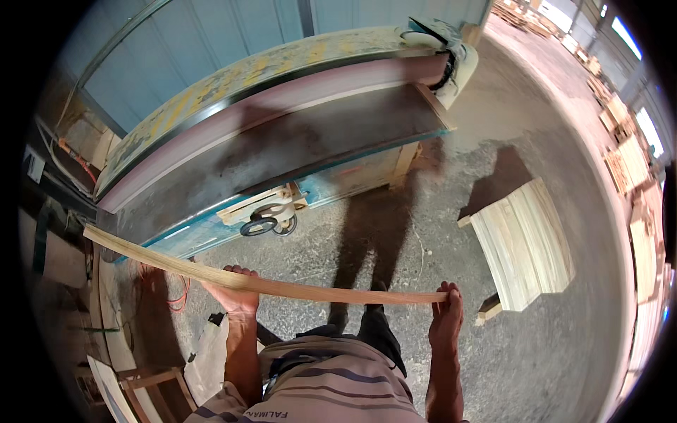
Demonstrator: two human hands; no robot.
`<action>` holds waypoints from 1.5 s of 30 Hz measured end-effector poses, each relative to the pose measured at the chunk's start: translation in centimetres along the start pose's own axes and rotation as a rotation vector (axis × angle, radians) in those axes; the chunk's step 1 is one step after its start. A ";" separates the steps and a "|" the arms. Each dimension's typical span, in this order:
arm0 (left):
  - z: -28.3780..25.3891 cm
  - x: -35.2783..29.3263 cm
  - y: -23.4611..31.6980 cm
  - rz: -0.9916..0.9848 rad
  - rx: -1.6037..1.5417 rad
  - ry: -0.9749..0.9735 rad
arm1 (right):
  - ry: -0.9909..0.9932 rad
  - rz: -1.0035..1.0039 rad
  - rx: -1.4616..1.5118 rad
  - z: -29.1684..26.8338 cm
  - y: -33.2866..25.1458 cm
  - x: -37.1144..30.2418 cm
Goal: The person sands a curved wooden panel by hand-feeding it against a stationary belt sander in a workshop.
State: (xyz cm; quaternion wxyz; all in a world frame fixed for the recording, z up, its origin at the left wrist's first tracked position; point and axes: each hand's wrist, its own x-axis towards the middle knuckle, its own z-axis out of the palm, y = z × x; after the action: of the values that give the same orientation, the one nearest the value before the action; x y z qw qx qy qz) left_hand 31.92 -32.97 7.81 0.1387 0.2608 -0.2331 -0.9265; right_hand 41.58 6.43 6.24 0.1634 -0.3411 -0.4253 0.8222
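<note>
A long, narrow wooden strip [345,290] stretches across in front of my body, its left end reaching the near left corner of the machine's table. My left hand [238,299] is closed around it left of its middle, fingers over the far edge. At its right end my right hand [446,310] grips the wood between thumb and fingers. Beyond the strip stands a long belt sander with a reddish upright belt [296,92] and a dark metal table [282,144]. The strip is apart from the belt.
Black handwheels [259,225] stick out from the sander's near side. On the right, a stack of pale boards [525,243] rests on wooden supports. A wooden frame [151,384] stands at the lower left. An orange cord [182,295] lies on the floor; more lumber lines the far right.
</note>
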 end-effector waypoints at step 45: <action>1.5 18.3 2.0 0.051 0.103 0.111 | -0.477 -0.343 -0.903 34.7 4.1 26.4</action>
State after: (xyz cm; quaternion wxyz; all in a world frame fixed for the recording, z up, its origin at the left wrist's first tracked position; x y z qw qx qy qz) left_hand 16.24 -41.00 2.31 0.1613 0.3124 -0.2792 -0.8936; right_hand -1.50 -1.62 5.89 0.0313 -0.1070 -0.8115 0.5737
